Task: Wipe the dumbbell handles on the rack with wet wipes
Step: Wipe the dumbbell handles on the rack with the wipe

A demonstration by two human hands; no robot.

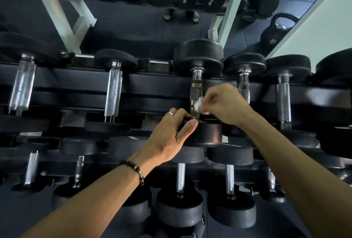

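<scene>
So the dumbbell (198, 92) being wiped sits mid-row on the rack (76, 79), more dumbbells either side. Left hand (171, 134) is on its near head, right hand (226, 104) holds the wipe (198, 104) against the handle's right side. Kettlebell (276, 30) sits behind, to the right.

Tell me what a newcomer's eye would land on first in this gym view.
First, the two bare hands at centre: the right hand pinches a small crumpled white wet wipe against the knurled chrome dumbbell handle, while the left hand, wearing a silver ring, holds that dumbbell's near black round rubber head. Around them, rows of black dumbbells fill the dark metal rack, and a mirror above reflects more weights.
</scene>
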